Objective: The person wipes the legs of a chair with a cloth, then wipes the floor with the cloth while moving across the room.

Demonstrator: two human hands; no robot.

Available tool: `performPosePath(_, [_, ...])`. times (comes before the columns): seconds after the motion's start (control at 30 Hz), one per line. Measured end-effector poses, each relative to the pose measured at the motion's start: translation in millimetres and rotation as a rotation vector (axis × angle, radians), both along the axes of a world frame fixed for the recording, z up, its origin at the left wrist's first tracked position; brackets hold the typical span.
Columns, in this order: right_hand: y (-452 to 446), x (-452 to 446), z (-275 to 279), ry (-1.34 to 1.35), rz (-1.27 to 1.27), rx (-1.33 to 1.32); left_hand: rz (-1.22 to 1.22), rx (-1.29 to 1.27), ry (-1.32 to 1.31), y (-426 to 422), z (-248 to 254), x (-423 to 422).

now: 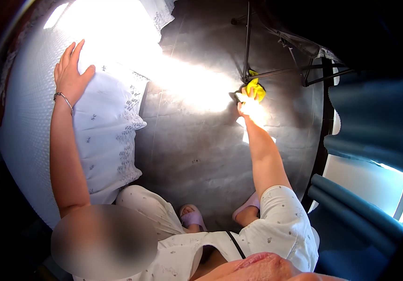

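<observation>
My left hand [72, 75] lies on the white bedding [110, 129], palm down with its fingers spread, and holds nothing. A bracelet circles that wrist. My right hand [247, 107] reaches far down to the grey floor and has hold of a crumpled bright yellow cloth [256, 89]. Strong sunlight washes out much of this hand, so the exact grip is hard to see. The cloth lies against the foot of a thin dark metal leg [247, 44]. Small pale patches show on the floor beside the right wrist.
Dark folding-furniture legs [281, 71] cross the floor at the upper right. Blue curtains [375, 122] hang at the right by a bright window. My feet wear lilac slippers [192, 218] on the grey floor [182, 154]. The bedding's printed ruffle hangs along the bed's side.
</observation>
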State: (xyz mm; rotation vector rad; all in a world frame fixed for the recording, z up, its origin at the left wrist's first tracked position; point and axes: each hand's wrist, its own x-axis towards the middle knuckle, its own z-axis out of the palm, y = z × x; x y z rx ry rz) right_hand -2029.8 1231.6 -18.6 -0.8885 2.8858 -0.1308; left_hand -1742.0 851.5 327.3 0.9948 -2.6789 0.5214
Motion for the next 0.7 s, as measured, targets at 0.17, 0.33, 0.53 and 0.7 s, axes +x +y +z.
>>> performPosePath(0.17, [-2.0, 102.8, -36.5, -0.341, 0.089, -0.188, -0.027, -0.006, 0.008, 1.1, 1.1, -0.2])
performPosePath(0.33, [15.3, 189.1, 7.9, -0.222, 0.415, -0.33, -0.031, -0.034, 0.003, -4.2, -2.9, 2.3])
performPosePath(0.53, [15.1, 144.7, 15.9, -0.978, -0.011, -0.782, -0.11, -0.055, 0.022, -24.7, -11.2, 6.9])
performPosePath(0.7, [55.0, 15.5, -40.6, -0.525, 0.046, -0.169, -0.071, 0.14, 0.071, 23.1, 12.8, 6.6])
